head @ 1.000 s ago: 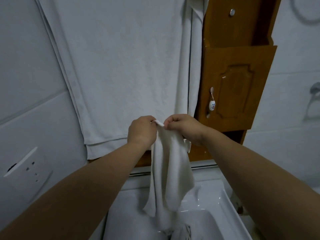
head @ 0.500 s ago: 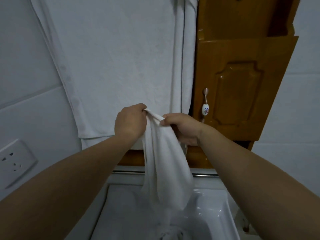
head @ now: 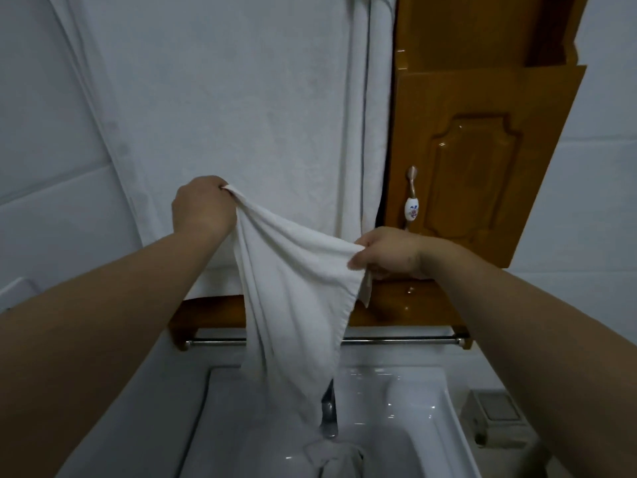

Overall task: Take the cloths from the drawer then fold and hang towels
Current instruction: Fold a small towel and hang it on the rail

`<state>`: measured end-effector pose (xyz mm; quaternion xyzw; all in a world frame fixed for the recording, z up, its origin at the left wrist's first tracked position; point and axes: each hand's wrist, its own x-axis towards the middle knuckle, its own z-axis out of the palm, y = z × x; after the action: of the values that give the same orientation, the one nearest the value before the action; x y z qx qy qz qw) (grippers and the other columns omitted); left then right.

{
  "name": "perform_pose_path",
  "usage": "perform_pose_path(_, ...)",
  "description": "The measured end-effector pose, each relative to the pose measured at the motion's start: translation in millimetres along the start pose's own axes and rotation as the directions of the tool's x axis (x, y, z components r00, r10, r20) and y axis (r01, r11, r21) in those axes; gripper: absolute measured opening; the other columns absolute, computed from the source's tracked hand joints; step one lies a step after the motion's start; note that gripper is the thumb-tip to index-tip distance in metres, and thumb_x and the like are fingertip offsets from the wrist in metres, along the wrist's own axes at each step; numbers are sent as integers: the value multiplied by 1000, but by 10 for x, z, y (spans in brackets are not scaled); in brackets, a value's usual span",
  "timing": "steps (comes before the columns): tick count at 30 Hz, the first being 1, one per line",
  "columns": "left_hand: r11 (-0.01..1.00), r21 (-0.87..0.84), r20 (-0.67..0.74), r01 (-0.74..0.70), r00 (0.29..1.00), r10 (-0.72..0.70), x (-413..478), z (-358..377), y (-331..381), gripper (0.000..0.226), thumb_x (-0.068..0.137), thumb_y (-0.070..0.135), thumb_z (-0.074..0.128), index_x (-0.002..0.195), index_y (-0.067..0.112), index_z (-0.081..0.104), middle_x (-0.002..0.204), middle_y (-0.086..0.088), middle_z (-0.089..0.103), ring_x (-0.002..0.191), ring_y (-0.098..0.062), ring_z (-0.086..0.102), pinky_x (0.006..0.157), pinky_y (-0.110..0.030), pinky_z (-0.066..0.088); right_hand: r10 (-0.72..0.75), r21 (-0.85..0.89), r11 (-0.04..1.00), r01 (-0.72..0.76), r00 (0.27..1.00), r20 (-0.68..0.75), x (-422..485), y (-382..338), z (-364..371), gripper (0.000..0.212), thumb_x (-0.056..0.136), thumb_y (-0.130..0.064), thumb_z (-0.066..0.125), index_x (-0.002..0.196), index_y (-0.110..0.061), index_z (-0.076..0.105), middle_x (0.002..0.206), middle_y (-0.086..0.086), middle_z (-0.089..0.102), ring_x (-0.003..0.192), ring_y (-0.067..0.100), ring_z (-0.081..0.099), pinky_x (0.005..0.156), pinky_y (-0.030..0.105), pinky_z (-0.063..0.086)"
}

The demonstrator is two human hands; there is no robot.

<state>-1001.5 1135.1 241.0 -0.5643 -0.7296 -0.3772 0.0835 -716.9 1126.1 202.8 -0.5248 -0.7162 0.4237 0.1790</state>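
Note:
A small white cloth (head: 296, 298) hangs stretched between my two hands above the sink. My left hand (head: 201, 208) grips its upper left corner in a fist. My right hand (head: 389, 253) pinches the right corner, lower and further right. The cloth's lower part droops toward the tap (head: 329, 412). Behind it a large white towel (head: 241, 115) hangs flat on the wall. Another white cloth (head: 331, 458) lies bunched in the sink basin.
A wooden cabinet door (head: 482, 174) with a ceramic-tipped handle (head: 411, 201) stands at the right. Below it runs a wooden shelf with a metal rail (head: 396, 339). The white sink (head: 413, 391) fills the bottom. A wall socket (head: 13, 293) is at the left edge.
My hands have drawn apart, the left going up and left, the right going right and down. The cloth, bunched between them before, is now spread out.

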Motion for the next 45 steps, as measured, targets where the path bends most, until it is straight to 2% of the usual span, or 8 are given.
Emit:
perform_pose_path(5,984,-129,38,121,992,-117,100,-52,-402,31,92,8,48,109,8,74,118,-17,69,109,-38,61,88,-33,46,2,74,997,22,950,-311,-15,-49,109,20,101,-17,55,99,-11,73,77,-2,60,65,12,51,56,23,42)
perform_pose_path(9,986,-167,103,3,995,14,-71,77,-421,35,96,9,44,118,11,70,121,-13,69,109,-33,61,82,-28,41,-37,90,993,82,905,-424,106,-262,299,18,98,-15,57,98,-5,71,81,7,62,73,20,58,63,29,51)
perform_pose_path(16,939,-154,12,-308,949,314,-60,13,-195,30,97,19,46,112,18,72,112,-7,72,101,-29,64,77,-27,40,-146,156,965,212,925,-350,382,-716,853,20,87,-21,74,105,-16,69,104,5,70,96,20,67,82,35,55)
perform_pose_path(22,945,-117,11,-305,951,308,62,-56,-233,31,98,20,43,111,20,71,108,-4,73,97,-26,64,71,-26,33,-212,-2,974,228,901,-378,507,-976,1145,23,91,-28,69,89,-5,66,82,9,62,73,23,58,65,34,46)
perform_pose_path(27,963,-98,4,-249,968,251,224,-106,-431,31,98,19,45,114,18,71,112,-7,72,102,-30,63,75,-26,34,-162,-45,987,156,927,-338,544,-803,1211,20,92,-29,68,90,-9,67,94,10,68,88,27,65,80,41,55)
perform_pose_path(34,982,-55,16,-179,984,180,378,-113,-644,30,100,18,45,114,14,71,111,-10,72,100,-31,64,73,-28,36,-54,81,992,92,925,-377,457,-556,1039,36,87,-41,73,83,-6,68,77,6,62,68,17,58,60,28,45)
perform_pose_path(41,974,-67,133,-215,966,223,330,48,-601,28,98,19,47,109,15,73,109,-10,73,98,-31,65,74,-30,43,-30,310,921,234,839,-543,401,-636,685,27,85,-39,75,94,-13,74,97,1,72,93,19,68,90,38,56)
perform_pose_path(45,957,-104,223,-270,932,287,195,97,-428,27,95,20,50,108,17,74,110,-7,73,100,-28,64,76,-27,41,-169,78,960,268,780,-603,423,-779,620,14,87,-36,73,96,-26,74,76,-5,60,68,9,57,64,24,45)
